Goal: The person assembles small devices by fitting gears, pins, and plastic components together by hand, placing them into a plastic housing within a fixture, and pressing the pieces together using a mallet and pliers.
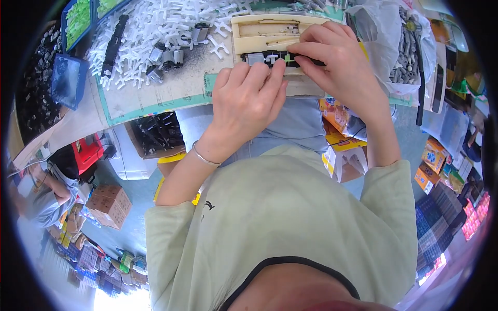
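Note:
A long black plastic chassis (pixel 267 55) lies in a cream holding fixture (pixel 259 40) at the table's front edge. Set in the chassis are a grey block (pixel 254 58), small white parts and a light green piece (pixel 289 59). My left hand (pixel 246 101) has its fingers curled against the near side of the chassis, the index fingertip by the white parts. From the right, my right hand (pixel 340 59) closes thumb and fingers around the chassis's right end. Whether a small part sits between those fingertips is hidden.
Left of the fixture spreads a pile of white branched plastic pieces (pixel 150 31), with several silver motors (pixel 168 57) and a black strip (pixel 115 44). A blue bin (pixel 69 80) stands far left. A white bag (pixel 376 39) of grey parts is at right. Another person (pixel 46 192) sits lower left.

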A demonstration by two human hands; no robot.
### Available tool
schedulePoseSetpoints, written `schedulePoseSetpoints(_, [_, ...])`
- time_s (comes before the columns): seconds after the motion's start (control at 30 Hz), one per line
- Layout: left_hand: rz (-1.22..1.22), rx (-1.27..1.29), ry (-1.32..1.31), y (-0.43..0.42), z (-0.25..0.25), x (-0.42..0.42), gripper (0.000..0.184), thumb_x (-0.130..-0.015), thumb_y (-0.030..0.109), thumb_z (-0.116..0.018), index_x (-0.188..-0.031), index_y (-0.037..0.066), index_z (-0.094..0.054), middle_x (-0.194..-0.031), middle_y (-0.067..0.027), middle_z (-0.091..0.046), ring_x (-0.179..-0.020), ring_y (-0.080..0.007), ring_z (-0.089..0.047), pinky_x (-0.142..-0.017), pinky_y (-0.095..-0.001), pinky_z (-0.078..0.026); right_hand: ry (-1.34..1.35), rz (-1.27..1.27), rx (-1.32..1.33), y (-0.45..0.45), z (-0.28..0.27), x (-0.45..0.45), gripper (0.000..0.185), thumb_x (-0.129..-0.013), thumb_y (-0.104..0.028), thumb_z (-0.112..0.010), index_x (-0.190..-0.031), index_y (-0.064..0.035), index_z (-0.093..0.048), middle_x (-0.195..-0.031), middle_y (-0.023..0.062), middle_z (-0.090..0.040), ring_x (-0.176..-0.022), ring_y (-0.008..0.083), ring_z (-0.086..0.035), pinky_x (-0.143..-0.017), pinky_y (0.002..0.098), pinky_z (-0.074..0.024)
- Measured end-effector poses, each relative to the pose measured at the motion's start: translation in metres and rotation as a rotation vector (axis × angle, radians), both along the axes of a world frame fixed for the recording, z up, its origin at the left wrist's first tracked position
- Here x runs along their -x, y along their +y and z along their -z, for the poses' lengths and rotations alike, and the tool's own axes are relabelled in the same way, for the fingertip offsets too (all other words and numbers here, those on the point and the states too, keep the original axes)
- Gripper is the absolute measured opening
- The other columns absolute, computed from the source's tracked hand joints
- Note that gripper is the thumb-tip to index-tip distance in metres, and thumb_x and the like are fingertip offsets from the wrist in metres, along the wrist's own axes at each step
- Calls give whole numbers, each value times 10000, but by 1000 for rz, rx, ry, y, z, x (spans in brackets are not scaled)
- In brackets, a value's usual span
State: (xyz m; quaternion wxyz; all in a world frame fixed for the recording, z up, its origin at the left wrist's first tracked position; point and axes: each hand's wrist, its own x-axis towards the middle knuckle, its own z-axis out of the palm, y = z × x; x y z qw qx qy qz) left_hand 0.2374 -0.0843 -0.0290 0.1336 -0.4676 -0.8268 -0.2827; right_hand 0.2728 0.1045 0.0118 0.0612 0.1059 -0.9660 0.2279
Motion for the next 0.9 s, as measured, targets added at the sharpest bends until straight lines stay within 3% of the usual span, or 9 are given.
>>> schedulePoseSetpoints(0.37, [40, -60, 44, 1, 6, -3, 324, -662, 134, -712, -980, 86, -674, -682, 16, -469, -608, -155, -458, -556, -300, -325, 5, -22, -13, 0, 0, 1, 143, -694, -89, -646, -825, -42, -681, -807, 55, -587, -859, 218, -547, -833, 345, -402])
schedulePoseSetpoints(0.77, [4, 130, 73, 7, 14, -19, 350, -705, 145, -667, -1042, 53, -639, -694, -1, -465, -604, -139, -450, -551, -293, -303, -80, -53, -16, -5, -6, 6, 159, -661, -87, -645, -801, -22, -678, -785, 72, -570, -848, 235, -535, -838, 356, -400])
schedulePoseSetpoints(0.9, [14, 10, -52, -10, 4, -9, 356, -689, 101, -657, -1039, 39, -628, -715, -12, -470, -646, -142, -481, -566, -299, -318, 8, 77, 218, 6, 3, -1, 157, -716, -67, -628, -863, -25, -667, -807, 85, -576, -801, 246, -556, -746, 344, -442])
